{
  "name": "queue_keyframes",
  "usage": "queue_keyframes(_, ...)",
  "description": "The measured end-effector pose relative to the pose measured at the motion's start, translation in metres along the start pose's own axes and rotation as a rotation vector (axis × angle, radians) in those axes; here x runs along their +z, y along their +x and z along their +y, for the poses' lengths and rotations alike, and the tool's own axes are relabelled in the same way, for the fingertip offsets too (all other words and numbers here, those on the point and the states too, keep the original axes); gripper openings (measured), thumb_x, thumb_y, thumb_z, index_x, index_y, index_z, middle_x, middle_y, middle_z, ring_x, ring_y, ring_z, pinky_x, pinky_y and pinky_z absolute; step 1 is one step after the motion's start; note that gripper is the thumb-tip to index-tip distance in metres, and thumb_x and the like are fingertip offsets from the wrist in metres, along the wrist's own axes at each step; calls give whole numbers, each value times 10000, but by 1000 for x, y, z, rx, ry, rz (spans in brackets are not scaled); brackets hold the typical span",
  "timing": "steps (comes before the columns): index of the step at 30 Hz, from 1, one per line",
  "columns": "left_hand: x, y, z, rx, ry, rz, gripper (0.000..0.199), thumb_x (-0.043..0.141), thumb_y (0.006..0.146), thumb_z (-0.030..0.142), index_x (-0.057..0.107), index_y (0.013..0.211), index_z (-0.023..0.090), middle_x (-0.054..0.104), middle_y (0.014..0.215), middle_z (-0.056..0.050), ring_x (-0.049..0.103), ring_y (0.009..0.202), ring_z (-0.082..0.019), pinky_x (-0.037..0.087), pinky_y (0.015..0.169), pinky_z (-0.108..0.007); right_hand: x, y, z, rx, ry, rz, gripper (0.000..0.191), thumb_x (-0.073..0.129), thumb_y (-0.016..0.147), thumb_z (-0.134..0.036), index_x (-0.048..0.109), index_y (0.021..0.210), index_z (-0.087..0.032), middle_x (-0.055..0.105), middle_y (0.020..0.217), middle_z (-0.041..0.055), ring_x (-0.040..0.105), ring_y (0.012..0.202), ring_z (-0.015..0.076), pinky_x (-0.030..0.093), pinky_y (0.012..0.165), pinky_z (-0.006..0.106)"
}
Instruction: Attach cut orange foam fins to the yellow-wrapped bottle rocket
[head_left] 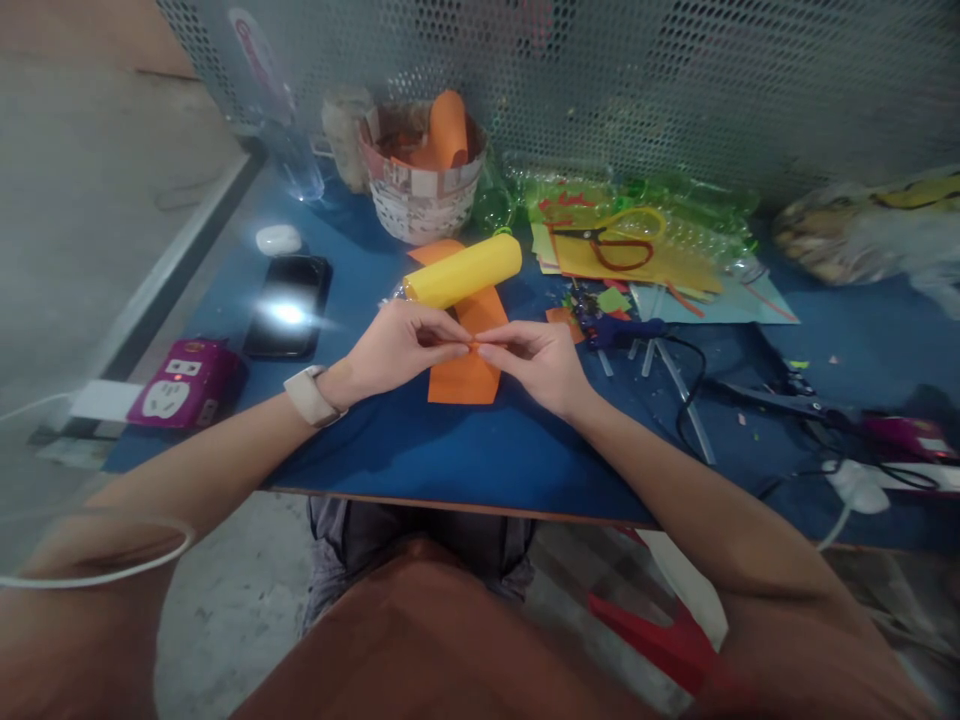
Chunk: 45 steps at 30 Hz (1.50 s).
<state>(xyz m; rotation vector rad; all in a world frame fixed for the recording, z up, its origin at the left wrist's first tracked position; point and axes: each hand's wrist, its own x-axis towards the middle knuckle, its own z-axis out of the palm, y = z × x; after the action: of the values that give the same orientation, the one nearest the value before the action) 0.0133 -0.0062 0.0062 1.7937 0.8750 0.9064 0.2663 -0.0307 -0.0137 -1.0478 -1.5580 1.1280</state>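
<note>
Above an orange paper strip (463,385) on the blue table (360,440), my left hand (401,345) and my right hand (536,365) meet fingertip to fingertip. Both pinch a tiny orange piece (474,346) between thumb and fingers; its shape is too small to make out. Just beyond the hands, a yellow paper-wrapped cylinder (465,270) lies slanted across the orange paper, with clear plastic showing at its left end.
A woven basket (424,200) holding orange paper stands behind. Scissors (622,245) rest on coloured sheets at the back right. A phone (289,305) and purple socket block (184,385) are at left. A blue glue gun (622,330), cables and clear sticks lie right.
</note>
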Motion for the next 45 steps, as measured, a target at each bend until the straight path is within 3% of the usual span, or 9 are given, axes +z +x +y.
queue_keyframes(14, -4, 2, -2, 28, 157, -42, 250, 826, 1042, 416, 938, 1083, 197, 931, 1013, -87, 841, 826, -189, 658, 753, -288, -1, 0, 0, 21, -82, -12, 401, 953, 926, -661, 980, 997, -267, 940, 1001, 83, 861, 872, 279, 717, 801, 420)
queue_keyframes(19, -2, 2, -5, 56, 232, -45, 275, 786, 1066, 432, 926, 1040, 196, 906, 907, -66, 776, 744, -167, 580, 681, -278, 1, -1, -2, -31, -85, 9, 438, 989, 877, -682, 970, 1013, -266, 935, 1000, 87, 862, 857, 277, 733, 806, 432)
queue_keyframes(26, 0, 0, -5, 43, 158, -33, 268, 841, 1016, 451, 923, 1051, 198, 920, 962, -86, 834, 801, -199, 627, 740, -305, 0, -1, -2, 3, -53, -6, 323, 994, 889, -579, 976, 973, -268, 934, 970, 76, 867, 855, 278, 723, 804, 428)
queue_keyframes(36, -1, 1, -7, 34, 205, -21, 234, 835, 1029, 415, 945, 1054, 210, 931, 1005, -82, 823, 789, -191, 631, 756, -317, -3, 2, -1, 83, -11, -69, 408, 1016, 866, -648, 978, 1002, -266, 941, 1029, 92, 872, 936, 286, 724, 868, 429)
queue_keyframes(45, -6, 2, -6, 76, 294, -55, 214, 802, 1067, 366, 949, 1076, 211, 938, 1049, -66, 844, 852, -195, 645, 822, -309, -6, 2, 5, 62, -99, -67, 422, 950, 934, -660, 985, 1048, -255, 947, 1064, 90, 886, 953, 302, 727, 868, 438)
